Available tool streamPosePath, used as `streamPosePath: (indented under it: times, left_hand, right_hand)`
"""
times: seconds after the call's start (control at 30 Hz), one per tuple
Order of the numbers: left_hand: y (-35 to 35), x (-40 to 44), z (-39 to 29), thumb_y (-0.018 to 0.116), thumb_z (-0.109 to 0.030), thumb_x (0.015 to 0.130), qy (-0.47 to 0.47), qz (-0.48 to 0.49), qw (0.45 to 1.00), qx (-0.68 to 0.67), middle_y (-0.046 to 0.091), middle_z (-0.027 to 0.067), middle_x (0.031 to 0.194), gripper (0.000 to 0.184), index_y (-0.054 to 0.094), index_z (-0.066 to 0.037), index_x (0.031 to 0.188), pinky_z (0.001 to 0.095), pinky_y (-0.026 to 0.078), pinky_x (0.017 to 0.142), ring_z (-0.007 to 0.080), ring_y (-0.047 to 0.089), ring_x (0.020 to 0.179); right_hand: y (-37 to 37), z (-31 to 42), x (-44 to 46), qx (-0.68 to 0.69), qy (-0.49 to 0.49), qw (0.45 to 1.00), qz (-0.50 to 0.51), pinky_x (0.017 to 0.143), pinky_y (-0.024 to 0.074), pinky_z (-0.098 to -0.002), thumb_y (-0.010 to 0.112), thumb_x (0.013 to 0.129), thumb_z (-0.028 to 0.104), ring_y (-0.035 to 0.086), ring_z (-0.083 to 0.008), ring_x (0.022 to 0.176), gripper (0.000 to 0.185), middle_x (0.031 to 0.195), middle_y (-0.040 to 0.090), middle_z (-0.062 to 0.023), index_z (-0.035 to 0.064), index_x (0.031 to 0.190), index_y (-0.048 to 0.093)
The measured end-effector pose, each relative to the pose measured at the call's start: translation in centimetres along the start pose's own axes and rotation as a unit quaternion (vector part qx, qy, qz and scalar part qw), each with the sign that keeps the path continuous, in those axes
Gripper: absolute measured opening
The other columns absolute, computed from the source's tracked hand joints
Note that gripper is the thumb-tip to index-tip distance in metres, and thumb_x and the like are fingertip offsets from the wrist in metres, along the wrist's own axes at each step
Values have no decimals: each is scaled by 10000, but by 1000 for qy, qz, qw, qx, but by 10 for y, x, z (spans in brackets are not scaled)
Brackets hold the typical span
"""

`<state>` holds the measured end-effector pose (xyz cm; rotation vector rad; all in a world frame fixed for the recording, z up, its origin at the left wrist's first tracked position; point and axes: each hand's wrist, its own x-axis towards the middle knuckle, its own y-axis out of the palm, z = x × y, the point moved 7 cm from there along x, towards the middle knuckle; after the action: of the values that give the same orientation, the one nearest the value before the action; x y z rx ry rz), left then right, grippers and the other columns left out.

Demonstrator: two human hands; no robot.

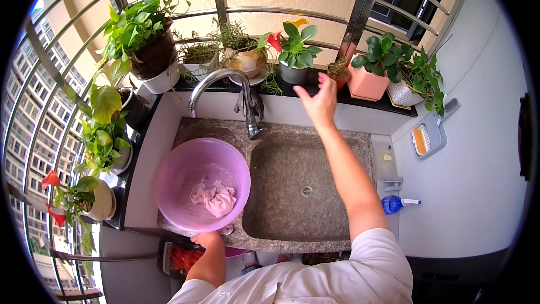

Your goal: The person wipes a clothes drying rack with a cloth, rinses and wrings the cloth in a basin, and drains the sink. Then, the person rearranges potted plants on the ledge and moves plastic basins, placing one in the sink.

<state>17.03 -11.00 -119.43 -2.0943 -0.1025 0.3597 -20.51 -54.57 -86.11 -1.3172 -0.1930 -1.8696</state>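
My right hand [319, 103] reaches out over the back of the stone sink [292, 186]. Its thumb and fingers are apart, with nothing seen between them. Closest to it are a dark grey pot [293, 74] with a leafy green plant and a small terracotta pot [340, 74]. Down at the counter's front edge, my left hand [208, 240] is just below the rim of a purple basin [160, 191]. Its fingers are mostly hidden, so whether it touches the basin is unclear. Inside the basin lies a crumpled pink cloth [216, 199].
A chrome faucet [219, 73] arches between basin and sink. Potted plants line the black ledge [191, 83] behind and left, before metal bars. On the right are a soap dish [432, 142] on the wall and a blue spray bottle [392, 205].
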Motion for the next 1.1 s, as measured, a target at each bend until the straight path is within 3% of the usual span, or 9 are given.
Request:
streamPosePath:
  times: [0.07, 0.17, 0.27, 0.3, 0.43, 0.5, 0.6, 0.7, 1.1]
  left_hand:
    - [0, 1, -1, 667, -317, 841, 6, 8, 1000, 5, 590, 316, 1094, 569, 391, 60, 1166, 542, 513, 869, 479, 622, 1014]
    - [-5, -2, -4, 662, -316, 843, -13, 14, 1000, -21, 587, 316, 1100, 571, 383, 57, 1173, 547, 508, 876, 481, 618, 1019]
    - [-11, -8, -10, 662, -324, 843, -6, 32, 999, -15, 572, 322, 1130, 592, 378, 61, 1192, 556, 491, 901, 484, 603, 1055]
    - [-11, -7, -9, 661, -331, 843, -3, 38, 999, -20, 564, 324, 1147, 603, 376, 61, 1202, 556, 486, 911, 486, 596, 1070]
    - [-5, -2, -3, 644, -358, 851, -22, 44, 999, -15, 535, 315, 1237, 635, 373, 46, 1258, 545, 472, 940, 484, 574, 1125]
    - [-12, -7, -8, 635, -362, 857, -28, 35, 999, -22, 550, 302, 1220, 623, 379, 45, 1253, 541, 475, 935, 473, 588, 1106]
    - [-10, -4, -6, 623, -372, 863, -35, 16, 999, -20, 568, 292, 1193, 605, 393, 33, 1248, 539, 483, 906, 466, 602, 1081]
    - [-9, -4, -5, 625, -371, 860, -41, 13, 999, -22, 570, 288, 1183, 590, 402, 27, 1233, 544, 478, 900, 467, 600, 1078]
    - [-10, -5, -4, 650, -337, 844, -34, 22, 999, -15, 558, 289, 1191, 591, 393, 37, 1223, 543, 468, 934, 468, 586, 1101]
  right_hand:
    - [22, 27, 7, -33, 29, 999, 13, 999, 391, -522, 853, 646, 537, 481, -416, 1200, 1067, 1293, 492, -263, -45, 1390, 358]
    - [51, 26, 18, -34, 110, 993, -3, 988, 407, -526, 876, 620, 496, 484, -438, 1209, 1156, 1306, 491, -289, -66, 1435, 280]
    - [55, 12, 31, -21, 122, 992, 16, 956, 439, -507, 888, 615, 349, 544, -439, 1125, 1085, 1218, 552, -279, -47, 1425, 285]
    - [51, 10, 35, 2, 98, 995, 18, 942, 448, -496, 877, 619, 347, 563, -432, 1094, 949, 1167, 582, -271, -40, 1347, 408]
    - [27, -3, 39, -34, 81, 995, 42, 910, 467, -472, 857, 631, 363, 594, -421, 1033, 679, 1055, 630, -245, -35, 1109, 587]
    - [25, -22, 40, -73, 187, 974, 108, 961, 450, -466, 869, 639, 381, 564, -418, 1136, 758, 1225, 588, -252, -19, 1203, 559]
    - [24, -18, 46, -82, 120, 989, 30, 964, 435, -472, 882, 627, 337, 526, -431, 1139, 806, 1167, 570, -277, -32, 1233, 498]
    - [37, -16, 50, -97, 104, 988, 59, 972, 431, -474, 883, 631, 347, 519, -429, 1150, 804, 1163, 571, -272, -51, 1214, 496]
    - [63, -29, 52, -105, 150, 981, 68, 995, 435, -452, 862, 650, 461, 532, -418, 1162, 825, 1200, 565, -265, -72, 1176, 517]
